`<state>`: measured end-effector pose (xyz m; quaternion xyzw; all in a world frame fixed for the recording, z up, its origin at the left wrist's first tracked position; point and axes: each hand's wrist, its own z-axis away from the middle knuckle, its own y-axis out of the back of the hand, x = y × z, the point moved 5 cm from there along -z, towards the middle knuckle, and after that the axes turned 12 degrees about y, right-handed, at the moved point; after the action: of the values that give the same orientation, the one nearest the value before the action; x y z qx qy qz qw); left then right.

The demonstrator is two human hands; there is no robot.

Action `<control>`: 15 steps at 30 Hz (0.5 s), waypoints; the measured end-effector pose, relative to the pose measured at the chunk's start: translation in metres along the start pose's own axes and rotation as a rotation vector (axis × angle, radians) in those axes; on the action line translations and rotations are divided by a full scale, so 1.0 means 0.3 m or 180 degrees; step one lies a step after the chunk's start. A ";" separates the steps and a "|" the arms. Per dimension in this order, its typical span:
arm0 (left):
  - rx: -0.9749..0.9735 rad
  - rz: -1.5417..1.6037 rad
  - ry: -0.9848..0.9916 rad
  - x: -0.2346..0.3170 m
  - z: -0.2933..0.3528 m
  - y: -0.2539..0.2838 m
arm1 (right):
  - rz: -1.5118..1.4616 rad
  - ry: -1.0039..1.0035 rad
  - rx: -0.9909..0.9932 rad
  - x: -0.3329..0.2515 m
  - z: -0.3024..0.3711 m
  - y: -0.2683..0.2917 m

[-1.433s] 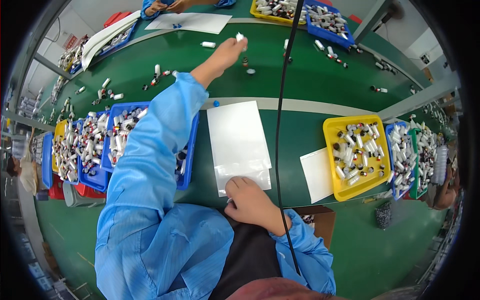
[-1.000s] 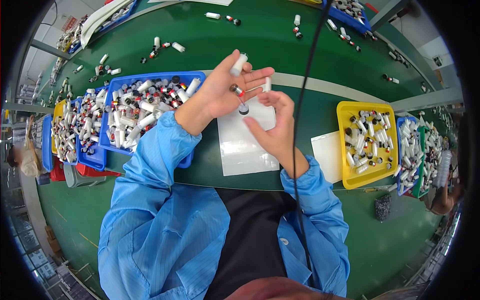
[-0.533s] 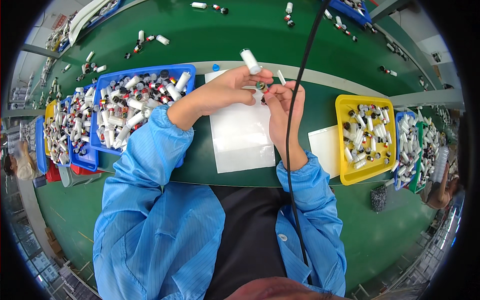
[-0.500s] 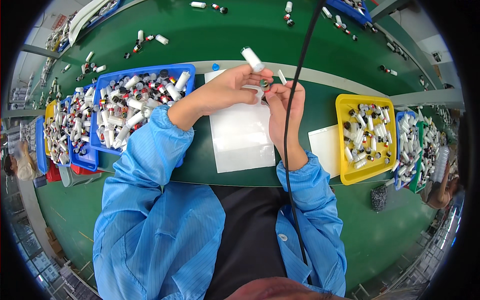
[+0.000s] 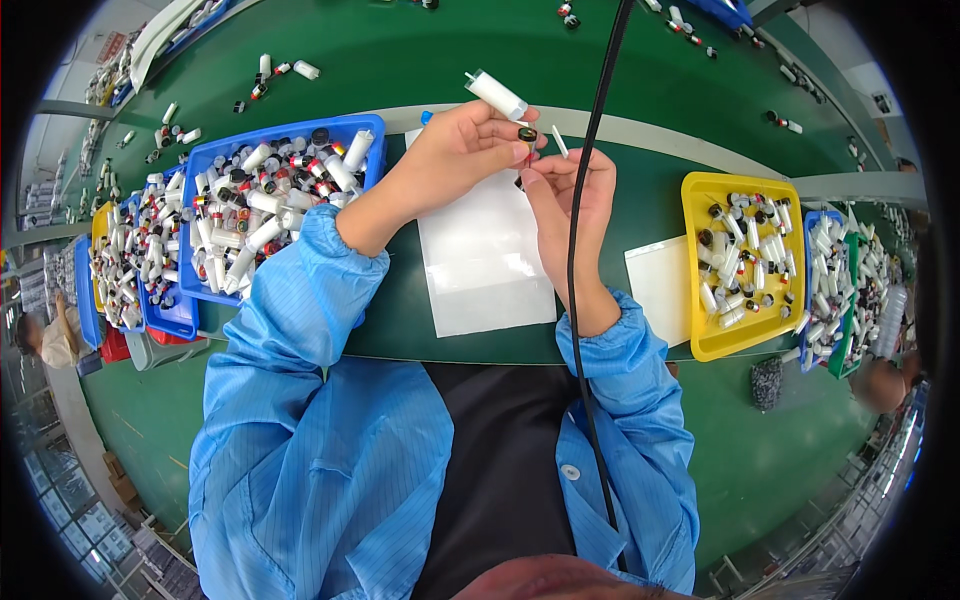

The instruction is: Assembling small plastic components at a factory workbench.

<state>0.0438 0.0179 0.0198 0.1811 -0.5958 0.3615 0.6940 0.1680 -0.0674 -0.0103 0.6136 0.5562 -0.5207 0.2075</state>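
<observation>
Over the work table, my left hand (image 5: 455,160) is closed around a white cylinder with a clear end (image 5: 496,94), which sticks out beyond the fingers at a slant. The left thumb and a fingertip also pinch a small black round cap (image 5: 527,133) with a thin reddish part below it. Close beside it on the right, my right hand (image 5: 575,215) is closed. A thin white stick (image 5: 560,141) juts up from its fingers. Its thumb and index finger meet at the lower end of the capped piece, near a small dark bit whose shape is mostly hidden.
A white sheet (image 5: 485,270) lies under my hands. At left stands a blue tray (image 5: 384,150) heaped with white cylinders and caps; at right, a yellow tray (image 5: 715,345) holds similar parts. A black cable (image 5: 590,150) hangs before my right hand. Loose parts lie on the green surface beyond.
The white cylinder has tipped further to the left. The black cap is now pinched upright between left thumb and finger, slightly higher. The right hand stays close, still with the white stick.
</observation>
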 end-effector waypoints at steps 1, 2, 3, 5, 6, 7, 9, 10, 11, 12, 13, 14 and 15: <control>0.0051 0.0067 0.0026 -0.001 0.000 0.001 | 0.0009 0.0021 -0.0036 0.008 0.001 -0.001; 0.0031 0.0095 0.0067 -0.005 -0.002 0.001 | 0.0035 0.0086 -0.0078 0.013 0.002 -0.001; 0.0012 0.0123 0.0108 -0.010 -0.005 0.002 | 0.0059 0.0152 -0.0119 0.019 0.003 -0.002; -0.0028 0.0239 0.0160 -0.016 -0.009 0.001 | 0.0205 0.0329 -0.0163 0.022 0.002 -0.003; -0.0049 0.0328 0.0175 -0.018 -0.010 -0.002 | 0.0327 0.0438 -0.0164 0.020 0.003 -0.001; -0.0066 0.0421 0.0189 -0.021 -0.008 -0.001 | 0.0448 0.0545 -0.0169 0.017 0.002 -0.001; -0.0140 0.0455 0.0234 -0.012 -0.006 -0.003 | 0.0384 0.0534 0.0003 0.007 -0.009 0.024; -0.0168 0.0474 0.0255 -0.011 -0.004 -0.001 | 0.0347 0.0526 0.0081 -0.002 -0.018 0.033; -0.0237 0.0382 0.0253 -0.015 -0.004 0.000 | 0.0050 0.0530 0.0288 -0.026 -0.041 0.034; -0.0305 0.0290 0.0252 -0.019 -0.006 0.002 | -0.0215 0.0278 0.0227 -0.027 -0.053 0.037; -0.0392 0.0202 0.0252 -0.022 -0.007 -0.001 | -0.0465 0.0031 0.0177 -0.031 -0.063 0.052; -0.0376 0.0178 0.0265 -0.021 -0.005 -0.003 | -0.0715 -0.0217 0.0127 -0.031 -0.070 0.063; -0.0359 0.0153 0.0277 -0.016 -0.002 -0.007 | -0.0937 -0.0523 0.0130 -0.023 -0.071 0.065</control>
<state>0.0455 0.0155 0.0155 0.1113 -0.5886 0.3515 0.7194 0.1953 -0.0587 -0.0028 0.4849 0.6105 -0.6051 0.1613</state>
